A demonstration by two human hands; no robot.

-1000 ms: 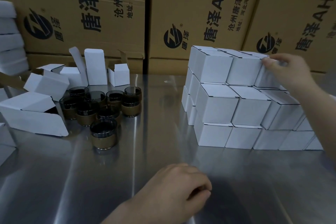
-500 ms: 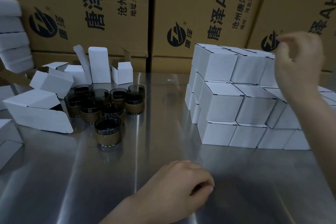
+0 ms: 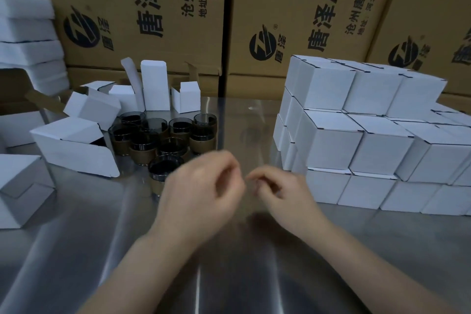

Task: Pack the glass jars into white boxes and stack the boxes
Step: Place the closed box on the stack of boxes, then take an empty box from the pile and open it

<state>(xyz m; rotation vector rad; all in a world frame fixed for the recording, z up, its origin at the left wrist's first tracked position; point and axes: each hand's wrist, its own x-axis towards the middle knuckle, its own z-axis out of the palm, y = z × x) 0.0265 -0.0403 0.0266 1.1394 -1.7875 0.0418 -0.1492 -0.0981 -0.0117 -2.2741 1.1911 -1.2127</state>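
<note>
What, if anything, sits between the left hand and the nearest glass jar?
Nothing visible. The left hand is right beside the nearest glass jar and overlaps its right edge in the head view. Blur hides whether they touch. The other jars stand behind it, out of the path.

Motion blur is smearing the left hand [image 3: 201, 186] and the right hand [image 3: 283, 191], so whether their curled fingers are pinching anything is unclear. The left hand is covering part of the nearest glass jar [image 3: 163, 173]. The right edge is cutting off the stack of white boxes [image 3: 377, 140].
</note>
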